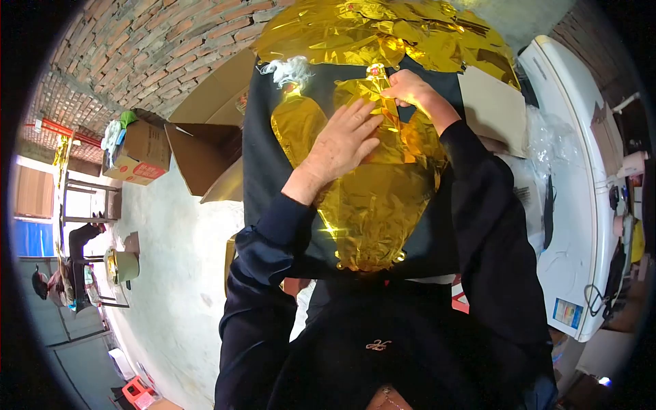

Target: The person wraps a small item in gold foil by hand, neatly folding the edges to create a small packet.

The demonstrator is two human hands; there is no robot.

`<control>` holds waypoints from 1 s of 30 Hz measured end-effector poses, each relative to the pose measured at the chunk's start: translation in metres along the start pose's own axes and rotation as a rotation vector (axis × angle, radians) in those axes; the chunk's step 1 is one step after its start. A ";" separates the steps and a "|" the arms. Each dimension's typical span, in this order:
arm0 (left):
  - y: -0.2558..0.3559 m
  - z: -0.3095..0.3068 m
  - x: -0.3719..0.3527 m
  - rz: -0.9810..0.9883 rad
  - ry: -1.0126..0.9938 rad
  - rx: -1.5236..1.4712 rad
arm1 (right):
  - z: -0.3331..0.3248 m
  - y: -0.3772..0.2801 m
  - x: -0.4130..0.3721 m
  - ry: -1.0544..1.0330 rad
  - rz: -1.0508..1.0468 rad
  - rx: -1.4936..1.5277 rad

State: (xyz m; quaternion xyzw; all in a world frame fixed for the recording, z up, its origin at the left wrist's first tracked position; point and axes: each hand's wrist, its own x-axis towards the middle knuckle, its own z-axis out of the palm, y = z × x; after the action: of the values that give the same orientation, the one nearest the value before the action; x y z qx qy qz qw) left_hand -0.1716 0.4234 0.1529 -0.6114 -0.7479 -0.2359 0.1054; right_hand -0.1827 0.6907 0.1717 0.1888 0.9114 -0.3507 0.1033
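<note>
A large shiny gold foil piece (383, 205) lies flat on the black-covered table (263, 184) in front of me. My left hand (344, 139) rests on its upper left part, palm down, with the fingers spread. At the foil's narrow top end, my right hand (408, 91) has its fingers pinched together on the gold edge, beside a small red spot. To the left lies a smaller gold foil piece (297, 126) with a tuft of white strings (287, 70) at its top. More gold foil (328, 34) is heaped across the far end of the table.
Open cardboard boxes (205, 154) stand left of the table. A flat cardboard piece (493, 109) and clear plastic (550, 140) lie at the right, near a white appliance (574, 205). Far left, another person (78, 253) sits near a bucket (126, 266).
</note>
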 end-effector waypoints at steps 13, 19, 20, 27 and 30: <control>0.004 0.019 -0.010 -0.020 -0.067 0.051 | 0.001 0.002 -0.016 0.138 -0.136 -0.054; 0.005 0.017 -0.010 -0.012 -0.077 0.074 | -0.006 0.043 -0.063 0.489 -0.200 -0.242; 0.005 0.017 -0.010 -0.011 -0.083 0.081 | -0.006 0.055 -0.074 0.525 -0.218 -0.283; 0.001 0.022 -0.011 0.005 -0.064 0.089 | 0.006 0.098 -0.160 0.614 -0.150 -0.470; -0.001 0.023 -0.011 0.029 -0.040 0.085 | 0.016 0.104 -0.169 0.627 -0.112 -0.526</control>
State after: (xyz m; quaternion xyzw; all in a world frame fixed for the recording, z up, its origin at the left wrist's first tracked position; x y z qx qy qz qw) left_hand -0.1666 0.4253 0.1278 -0.6219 -0.7502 -0.1901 0.1196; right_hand 0.0152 0.7055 0.1519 0.2036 0.9662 -0.0363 -0.1537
